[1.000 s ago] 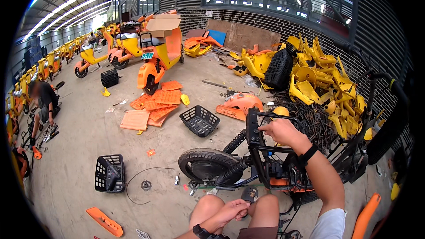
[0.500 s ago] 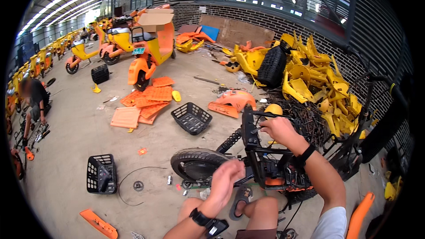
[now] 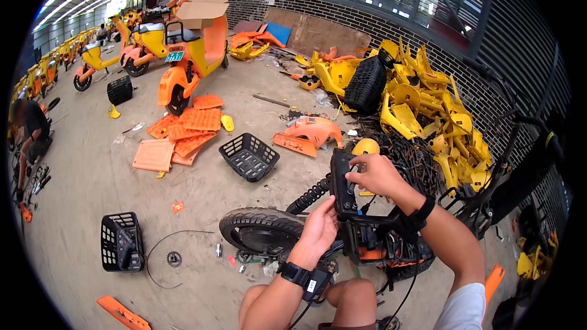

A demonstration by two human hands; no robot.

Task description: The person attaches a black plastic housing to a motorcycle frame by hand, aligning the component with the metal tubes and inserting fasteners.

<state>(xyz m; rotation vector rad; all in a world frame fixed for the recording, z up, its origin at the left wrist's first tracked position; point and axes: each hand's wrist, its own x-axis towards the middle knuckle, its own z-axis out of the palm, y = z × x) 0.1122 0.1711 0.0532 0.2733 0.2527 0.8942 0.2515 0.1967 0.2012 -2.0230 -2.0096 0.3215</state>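
A stripped scooter (image 3: 367,232) with a black frame is in front of me, its rear wheel (image 3: 263,230) to the left and a coil-spring shock absorber (image 3: 310,195) above the wheel. My left hand (image 3: 319,232) has its fingertips around the near left edge of the black seat frame (image 3: 343,192). Above that frame is my right hand (image 3: 378,178), thumb and fingers pinched on a small metallic piece that I cannot make out. A short blue-tipped cable (image 3: 365,209) shows below the right hand.
Black baskets (image 3: 249,157) (image 3: 122,241), orange panels (image 3: 183,131) and an orange fender (image 3: 310,134) lie on the floor. Yellow body parts (image 3: 422,104) are piled by the wall. A co-worker (image 3: 30,131) crouches far left; assembled scooters (image 3: 194,55) stand behind.
My left hand has moved up and right from above the wheel to the seat frame's edge. The right hand stays at the frame, its fingers shifted. The view has turned slightly right.
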